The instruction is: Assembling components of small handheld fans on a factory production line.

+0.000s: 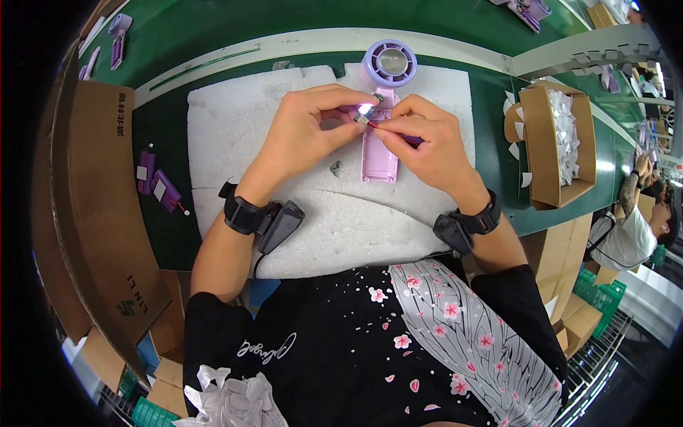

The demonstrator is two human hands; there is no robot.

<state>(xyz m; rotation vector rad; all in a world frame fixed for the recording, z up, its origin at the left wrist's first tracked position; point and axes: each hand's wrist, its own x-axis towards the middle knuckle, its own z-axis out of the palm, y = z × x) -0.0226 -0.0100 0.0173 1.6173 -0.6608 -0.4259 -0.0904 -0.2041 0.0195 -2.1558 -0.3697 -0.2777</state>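
Observation:
Both hands meet over the lilac handle shell (379, 165) of a small handheld fan, whose round purple head (390, 62) points away from me. Pinched in the thumb and fingers of my left hand (302, 132) is a small circuit board (363, 114) with a bright white glow on it. My right hand (434, 142) has its thumb and forefinger closed on a thin red wire (372, 124) at the board's edge. A purple battery (413, 140) shows partly under those right fingers; how it is held is hidden. White foam (320, 220) lies beneath everything.
Two purple batteries (165, 188) with wires lie left of the foam. A tall cardboard box (107, 192) stands at the left, and an open carton (530, 142) of white pieces at the right. Beyond a pale rail (299, 48) runs a green surface bearing fan parts. Another person (629, 238) sits far right.

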